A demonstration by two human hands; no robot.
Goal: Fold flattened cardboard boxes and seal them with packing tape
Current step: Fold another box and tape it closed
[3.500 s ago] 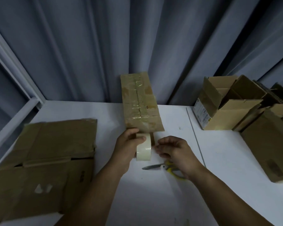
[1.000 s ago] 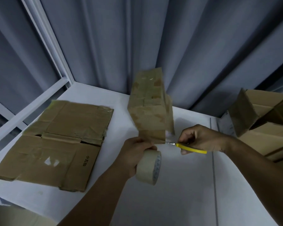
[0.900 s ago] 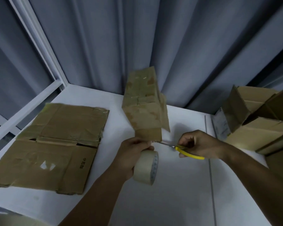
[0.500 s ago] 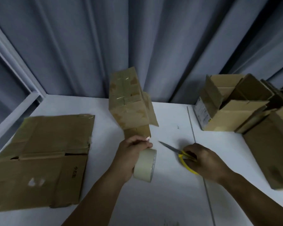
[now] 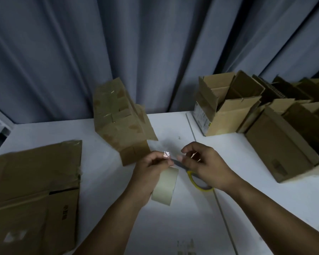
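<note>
A small brown taped box (image 5: pixel 118 122) stands tilted on the white table (image 5: pixel 173 230), just beyond my hands. My left hand (image 5: pixel 151 170) grips a roll of beige packing tape (image 5: pixel 165 186), and a shiny loose tape end (image 5: pixel 166 154) sticks up at its fingertips. My right hand (image 5: pixel 204 162) hovers right of the roll, fingers loosely curled and holding nothing, its fingertips close to the tape end. Yellow-handled scissors (image 5: pixel 197 183) lie on the table under that hand, partly hidden by it.
A flattened cardboard box (image 5: pixel 35 181) lies at the left of the table. Several opened boxes (image 5: pixel 228 111) crowd the right side, one large box (image 5: pixel 280 151) nearest. A grey curtain (image 5: pixel 136 43) hangs behind the table.
My right hand cut at the box with the scissors, laid them on the table, let go and moved toward the tape end. My left hand kept hold of the roll.
</note>
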